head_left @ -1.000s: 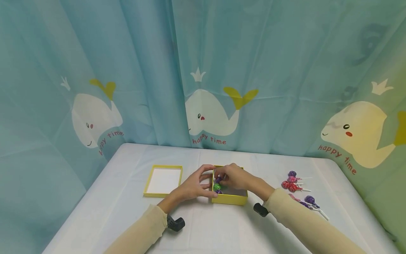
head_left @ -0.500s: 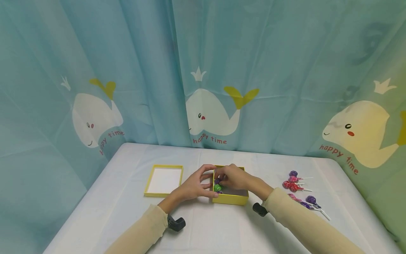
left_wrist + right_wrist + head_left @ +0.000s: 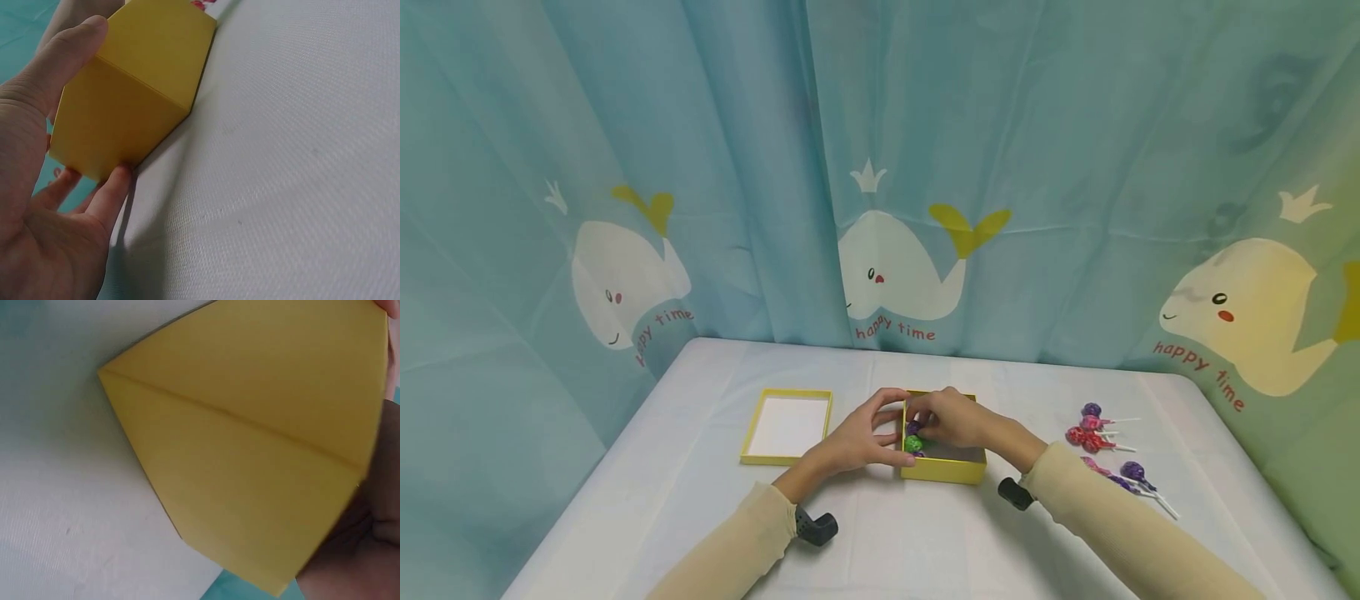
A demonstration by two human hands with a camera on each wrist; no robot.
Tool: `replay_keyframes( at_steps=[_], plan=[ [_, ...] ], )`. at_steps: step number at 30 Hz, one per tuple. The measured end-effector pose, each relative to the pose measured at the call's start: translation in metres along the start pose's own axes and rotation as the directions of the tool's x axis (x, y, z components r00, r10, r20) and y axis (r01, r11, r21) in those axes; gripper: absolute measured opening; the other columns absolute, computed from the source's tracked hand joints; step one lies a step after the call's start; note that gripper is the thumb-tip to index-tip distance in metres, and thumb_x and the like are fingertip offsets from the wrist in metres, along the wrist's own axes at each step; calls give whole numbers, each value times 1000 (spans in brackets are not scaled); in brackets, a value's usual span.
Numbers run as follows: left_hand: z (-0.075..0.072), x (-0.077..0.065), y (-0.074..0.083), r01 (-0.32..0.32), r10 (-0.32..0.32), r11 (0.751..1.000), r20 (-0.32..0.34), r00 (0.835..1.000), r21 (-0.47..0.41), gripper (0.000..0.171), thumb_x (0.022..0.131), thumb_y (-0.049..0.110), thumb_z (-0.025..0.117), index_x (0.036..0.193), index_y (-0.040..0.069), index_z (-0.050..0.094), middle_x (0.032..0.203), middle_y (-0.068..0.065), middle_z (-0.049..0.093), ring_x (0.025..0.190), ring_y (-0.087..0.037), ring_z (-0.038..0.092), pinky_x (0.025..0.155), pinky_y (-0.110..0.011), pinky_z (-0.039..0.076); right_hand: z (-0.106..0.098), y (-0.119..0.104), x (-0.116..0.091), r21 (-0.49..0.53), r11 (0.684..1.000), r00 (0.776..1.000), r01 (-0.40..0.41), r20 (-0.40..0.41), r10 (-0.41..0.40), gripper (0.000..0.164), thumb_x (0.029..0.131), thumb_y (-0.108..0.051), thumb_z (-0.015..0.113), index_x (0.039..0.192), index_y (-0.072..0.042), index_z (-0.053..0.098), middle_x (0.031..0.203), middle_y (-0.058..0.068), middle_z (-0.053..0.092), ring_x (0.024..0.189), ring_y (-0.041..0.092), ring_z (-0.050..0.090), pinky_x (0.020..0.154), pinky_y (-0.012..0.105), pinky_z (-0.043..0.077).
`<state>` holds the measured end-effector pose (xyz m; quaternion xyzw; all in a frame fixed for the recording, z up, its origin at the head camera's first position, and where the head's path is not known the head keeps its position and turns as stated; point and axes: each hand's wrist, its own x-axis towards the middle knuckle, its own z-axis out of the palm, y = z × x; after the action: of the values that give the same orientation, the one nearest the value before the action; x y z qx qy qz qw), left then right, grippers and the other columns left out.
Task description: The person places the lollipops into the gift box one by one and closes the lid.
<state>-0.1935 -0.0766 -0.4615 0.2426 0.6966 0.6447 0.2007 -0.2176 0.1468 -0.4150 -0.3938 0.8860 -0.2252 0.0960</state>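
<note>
A yellow open box [image 3: 943, 472] stands on the white table, also large in the left wrist view as a yellow box [image 3: 119, 112]. My left hand [image 3: 850, 437] holds its left side, thumb at the near corner and fingers spread along the wall. My right hand [image 3: 955, 417] reaches inside with curled fingers, pinching a purple lollipop [image 3: 913, 427]; the fingertips are partly hidden. Just nearer lies a green lollipop [image 3: 913, 443], with another purple one partly covered beside it. From the right wrist camera, the box wall [image 3: 250, 456] blocks the view of the fingers.
To the left lies a yellow-rimmed lid [image 3: 786, 460], its white inside facing up. Red and pink lollipops [image 3: 1090, 442] with a purple one form a group at the right; nearer are purple lollipops [image 3: 1133, 472] and a pink one. A whale-print curtain [image 3: 760, 167] hangs behind the table.
The purple lollipop at my right fingers has shifted slightly left and down inside the box. Both hands stay almost where they were.
</note>
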Motion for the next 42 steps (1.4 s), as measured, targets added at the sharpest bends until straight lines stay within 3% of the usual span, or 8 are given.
replay_keyframes(
  at_steps=[10, 20, 24, 28, 34, 42],
  plan=[
    [-2, 0, -3, 12, -12, 1000, -21, 1000, 14, 90, 79, 4, 89, 152, 15, 38, 161, -7, 32, 148, -31, 37, 109, -35, 51, -11, 0, -7, -14, 998, 998, -55, 23, 55, 23, 90, 1, 74, 111, -5, 73, 97, 10, 74, 83, 16, 69, 75, 28, 61],
    [-1, 0, -3, 11, -10, 1000, -23, 1000, 21, 92, 79, 6, 90, 153, 14, 37, 161, -7, 33, 148, -31, 38, 108, -35, 51, -19, -1, -15, 18, 999, 999, -28, 39, 27, 26, 90, -1, 75, 116, -2, 71, 100, 11, 74, 78, 13, 67, 73, 21, 60],
    [0, 0, -3, 10, -10, 1000, -18, 1000, 21, 93, 79, 6, 90, 153, 12, 35, 160, -8, 33, 148, -31, 38, 109, -35, 51, -23, -2, -21, 44, 999, 999, 21, 24, -22, 31, 91, -4, 76, 121, -1, 68, 101, 12, 72, 78, 12, 68, 73, 23, 60],
    [0, 0, -3, 10, -10, 1000, -13, 1000, 17, 94, 79, 7, 90, 154, 10, 34, 161, -10, 32, 148, -32, 38, 109, -36, 51, -28, -3, -27, 56, 997, 999, 52, -1, -52, 36, 91, -9, 77, 125, -3, 66, 102, 13, 71, 80, 11, 67, 76, 32, 63],
    [0, 0, -3, 3, -3, 1000, -10, 1000, 17, 95, 79, 6, 90, 155, 8, 32, 162, -12, 31, 148, -33, 37, 109, -36, 51, -33, -5, -33, 55, 998, 998, 40, -45, -38, 39, 90, -16, 80, 126, -9, 66, 101, 11, 70, 83, 13, 66, 78, 42, 64],
    [2, 0, -1, 3, -3, 1000, -17, 1000, 7, 94, 79, 5, 90, 154, 9, 33, 162, -12, 32, 148, -33, 38, 109, -36, 51, -36, -4, -45, 48, 999, 995, 10, -97, -6, 39, 91, -19, 80, 126, -11, 66, 102, 7, 71, 91, 26, 68, 76, 37, 64]
  ],
)
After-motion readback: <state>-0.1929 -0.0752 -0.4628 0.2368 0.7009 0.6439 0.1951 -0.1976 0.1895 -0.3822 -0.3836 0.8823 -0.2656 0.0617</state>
